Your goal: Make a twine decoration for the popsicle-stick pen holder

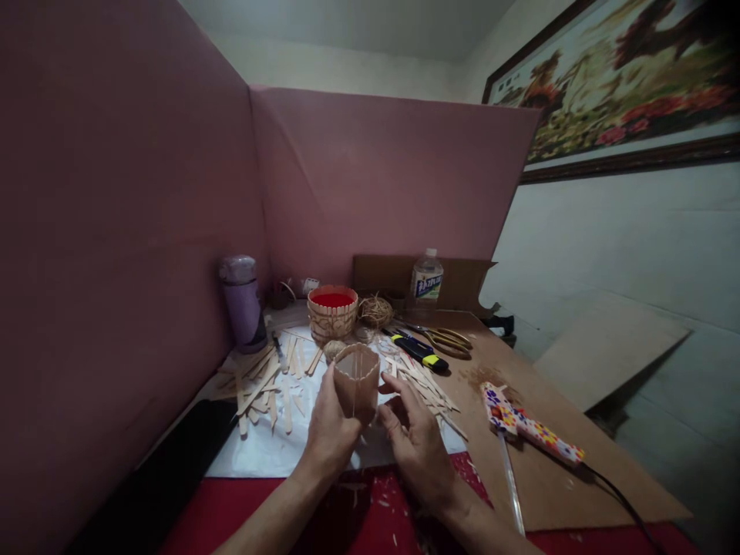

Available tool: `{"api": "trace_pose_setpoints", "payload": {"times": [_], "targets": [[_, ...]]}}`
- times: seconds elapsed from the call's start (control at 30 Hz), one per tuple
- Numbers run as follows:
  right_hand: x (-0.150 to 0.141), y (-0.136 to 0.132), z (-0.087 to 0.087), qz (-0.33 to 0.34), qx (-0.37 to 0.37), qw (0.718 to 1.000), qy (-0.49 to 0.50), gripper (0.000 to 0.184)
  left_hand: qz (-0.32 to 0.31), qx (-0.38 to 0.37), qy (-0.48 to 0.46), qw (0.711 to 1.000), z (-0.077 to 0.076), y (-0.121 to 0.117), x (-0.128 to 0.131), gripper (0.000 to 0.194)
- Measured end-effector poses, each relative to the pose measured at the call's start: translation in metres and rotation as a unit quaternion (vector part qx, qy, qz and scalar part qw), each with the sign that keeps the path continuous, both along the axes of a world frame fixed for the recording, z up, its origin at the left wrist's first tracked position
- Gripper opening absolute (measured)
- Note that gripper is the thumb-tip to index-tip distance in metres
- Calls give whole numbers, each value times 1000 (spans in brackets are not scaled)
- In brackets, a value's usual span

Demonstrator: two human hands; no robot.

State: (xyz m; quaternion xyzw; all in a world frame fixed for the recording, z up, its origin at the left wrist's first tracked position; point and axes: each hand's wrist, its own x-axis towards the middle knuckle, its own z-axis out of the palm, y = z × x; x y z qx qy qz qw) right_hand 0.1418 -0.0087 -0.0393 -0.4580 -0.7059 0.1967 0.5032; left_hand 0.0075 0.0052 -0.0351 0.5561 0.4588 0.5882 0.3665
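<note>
My left hand is wrapped around the left side of a small open-topped container made of wooden craft sticks, which has a scalloped rim. It is held above the white sheet, tilted so that part of its inside shows. My right hand is close to the container's right side, its fingers curved and apart; whether a fingertip touches the wall I cannot tell. Just behind the container lies a ball of twine. Loose craft sticks are scattered to the left, with more craft sticks to the right.
A stick-covered round pot with a red inside stands behind. Around it are a purple bottle, a fibre bundle, a clear bottle, scissors and a utility knife. A flowered glue gun lies on cardboard.
</note>
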Motion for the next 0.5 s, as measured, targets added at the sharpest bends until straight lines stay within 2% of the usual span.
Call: {"api": "trace_pose_setpoints", "payload": {"times": [0.13,0.3,0.43,0.5], "targets": [[1,0,0,11,1,1000,6,36,4,7,24,1000,-1,2,-1,75],[3,5,-3,-7,-9,1000,7,43,17,-20,50,998,-12,6,0,85],[5,9,-5,-29,-6,999,13,51,34,-48,41,997,-17,11,-3,87],[5,9,-5,-37,-3,999,19,53,18,-56,18,998,-14,14,-5,91]]}}
